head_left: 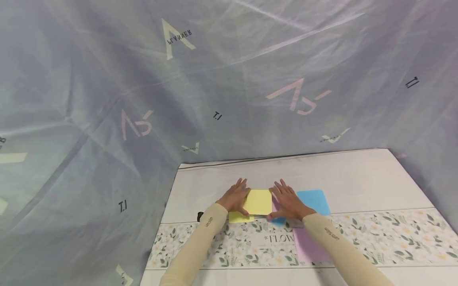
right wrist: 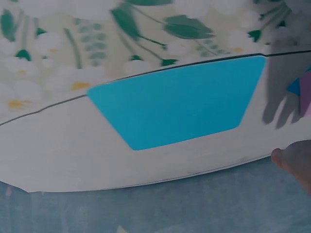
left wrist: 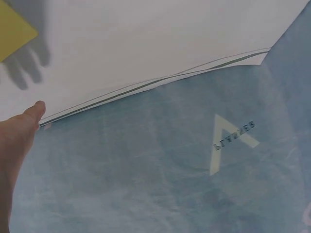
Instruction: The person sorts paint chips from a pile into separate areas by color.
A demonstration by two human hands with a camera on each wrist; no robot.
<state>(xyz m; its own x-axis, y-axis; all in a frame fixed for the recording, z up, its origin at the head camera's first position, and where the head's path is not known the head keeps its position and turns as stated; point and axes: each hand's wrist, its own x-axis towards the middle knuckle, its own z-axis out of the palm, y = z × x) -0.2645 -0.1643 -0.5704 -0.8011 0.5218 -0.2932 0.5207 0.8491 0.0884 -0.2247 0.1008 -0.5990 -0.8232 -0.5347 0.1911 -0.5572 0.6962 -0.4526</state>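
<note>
A yellow square card (head_left: 259,201) is held between my two hands in the head view. The left hand (head_left: 234,196) grips its left side, index finger at the upper corner and thumb near the lower one. At the opposite side the right hand (head_left: 288,202) holds it likewise. Below and left, another yellow card (head_left: 240,217) shows partly. Bits of a pink card (head_left: 274,204) and a blue card (head_left: 278,221) appear beside the right hand, mostly covered. The left wrist view catches just a corner of yellow card (left wrist: 14,31) and finger shadows on the table.
A blue rounded card (head_left: 315,201) lies right of the right hand, and a pink card (head_left: 309,246) is partly under the right forearm. A small black object (head_left: 200,216) is by the left sleeve. Grey-blue printed sheeting (head_left: 250,79) hangs around the white, flower-patterned tabletop (head_left: 358,178).
</note>
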